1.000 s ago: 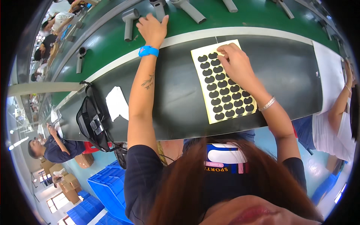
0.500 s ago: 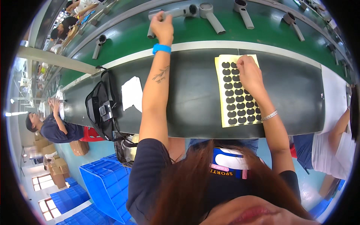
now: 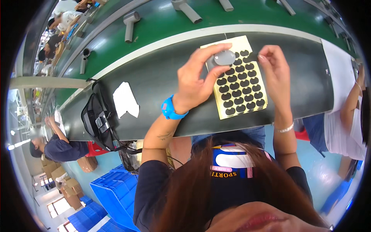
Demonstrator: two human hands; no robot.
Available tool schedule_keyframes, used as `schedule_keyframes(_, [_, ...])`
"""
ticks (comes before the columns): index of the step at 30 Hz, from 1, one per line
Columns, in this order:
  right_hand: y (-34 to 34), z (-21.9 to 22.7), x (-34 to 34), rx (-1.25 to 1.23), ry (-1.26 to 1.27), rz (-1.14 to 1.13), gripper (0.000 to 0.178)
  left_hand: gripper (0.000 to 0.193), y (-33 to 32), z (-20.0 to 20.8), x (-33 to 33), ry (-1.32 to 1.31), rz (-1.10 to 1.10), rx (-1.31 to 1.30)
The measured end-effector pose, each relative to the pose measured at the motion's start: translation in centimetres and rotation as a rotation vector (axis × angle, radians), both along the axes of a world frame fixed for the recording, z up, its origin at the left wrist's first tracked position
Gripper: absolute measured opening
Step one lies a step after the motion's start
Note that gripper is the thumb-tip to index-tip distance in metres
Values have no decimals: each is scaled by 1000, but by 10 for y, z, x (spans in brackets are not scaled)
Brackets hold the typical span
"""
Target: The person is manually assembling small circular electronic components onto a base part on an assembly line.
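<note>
My left hand (image 3: pixel 197 77), with a blue wristband, holds a small grey rounded part (image 3: pixel 223 58) above the dark worktable (image 3: pixel 154 77). My right hand (image 3: pixel 275 67) is raised beside it, pinching a small black sticker (image 3: pixel 252 57) close to the grey part. Under both hands lies a pale yellow backing sheet (image 3: pixel 241 87) with rows of black oval stickers. A few places at its top are bare.
A green conveyor belt (image 3: pixel 162 23) carrying grey handle-shaped parts (image 3: pixel 130 24) runs behind the table. A black device with cables (image 3: pixel 96 118) and a white paper scrap (image 3: pixel 125 100) lie at the left. Another person (image 3: pixel 348 116) sits at the right; blue crates (image 3: pixel 112 193) stand below.
My left hand came back from the conveyor with a grey part and now holds it over the sheet. My right hand lifted off the sheet with a sticker.
</note>
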State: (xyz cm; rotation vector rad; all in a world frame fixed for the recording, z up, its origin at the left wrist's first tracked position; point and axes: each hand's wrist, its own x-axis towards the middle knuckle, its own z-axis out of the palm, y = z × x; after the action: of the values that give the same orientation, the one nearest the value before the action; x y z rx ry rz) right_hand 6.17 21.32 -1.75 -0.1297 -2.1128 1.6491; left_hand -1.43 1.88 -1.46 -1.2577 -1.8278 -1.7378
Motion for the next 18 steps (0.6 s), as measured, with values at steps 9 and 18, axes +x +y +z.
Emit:
schedule_keyframes(9, [-26,37,61,-243,164,74,31,41,4,10,39,-23,68,-284])
schedule_keyframes(18, [-32,39,64,-198,30,166,26,45,5,7,60,-319,-78,-170])
